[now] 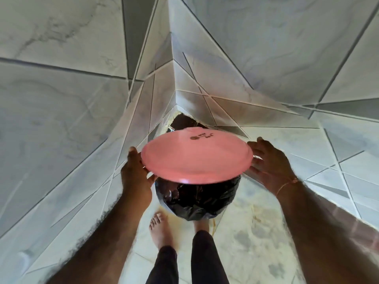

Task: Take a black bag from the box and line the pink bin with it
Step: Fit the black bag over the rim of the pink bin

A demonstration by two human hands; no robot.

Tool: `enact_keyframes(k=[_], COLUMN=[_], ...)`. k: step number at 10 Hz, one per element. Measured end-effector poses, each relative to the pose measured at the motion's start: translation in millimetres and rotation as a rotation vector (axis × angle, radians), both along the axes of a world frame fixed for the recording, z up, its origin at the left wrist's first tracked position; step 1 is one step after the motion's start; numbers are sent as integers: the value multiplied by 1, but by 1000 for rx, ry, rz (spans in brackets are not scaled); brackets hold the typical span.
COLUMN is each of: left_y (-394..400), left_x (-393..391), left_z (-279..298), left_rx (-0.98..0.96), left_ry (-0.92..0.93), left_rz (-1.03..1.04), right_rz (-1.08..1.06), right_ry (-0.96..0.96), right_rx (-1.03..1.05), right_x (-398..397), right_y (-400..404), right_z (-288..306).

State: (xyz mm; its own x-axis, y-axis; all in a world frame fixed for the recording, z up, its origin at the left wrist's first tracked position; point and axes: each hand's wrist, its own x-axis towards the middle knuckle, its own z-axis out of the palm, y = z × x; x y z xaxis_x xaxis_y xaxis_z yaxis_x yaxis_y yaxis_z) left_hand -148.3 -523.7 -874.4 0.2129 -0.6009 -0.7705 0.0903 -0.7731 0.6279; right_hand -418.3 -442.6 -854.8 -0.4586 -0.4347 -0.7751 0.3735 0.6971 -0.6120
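So, head view looks straight down into a tiled corner. Left hand (135, 177) grips the left edge of the pink lid (195, 155), thumb on top at the rim, fingers curled under it. Lid is held roughly level, tilted slightly, above the bin and covering most of its mouth; dark print sits near its far edge. Below the lid, the black bag (196, 203) lines the bin, draped over the rim and down the outer wall so the pink body is hidden; crinkled film shows inside the opening on the near side. Bin stands on the floor (256, 232) close to the wall corner, right in front of a bare foot (159, 230) and dark trouser legs. Behind the lid there is a dark broken gap (182, 121) in the tiles at the corner base. Right hand (268, 162) is spread wide, fingertips touching the lid's right edge, not closed around it; a thin thread band circles that wrist. Box is out of frame.
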Motion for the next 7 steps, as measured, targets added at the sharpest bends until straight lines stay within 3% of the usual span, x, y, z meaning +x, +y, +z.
enact_keyframes(k=[2, 3, 4, 5, 7], left_y=[49, 81, 101, 108, 88], left_x=[27, 22, 9, 3, 10], left_z=[-38, -57, -73, -80, -65], left_rx=[61, -79, -329, -428, -389], left_ry=[-177, -471, -697, -809, -816], left_rz=[-283, -695, -1176, -1534, -1705], right_rz=[270, 395, 675, 1060, 1215], right_ry=[354, 360, 519, 711, 658], right_rx=[216, 298, 328, 348, 427], right_x=[15, 41, 76, 107, 102], right_y=[35, 52, 65, 83, 78], right_z=[-40, -62, -76, -86, -82])
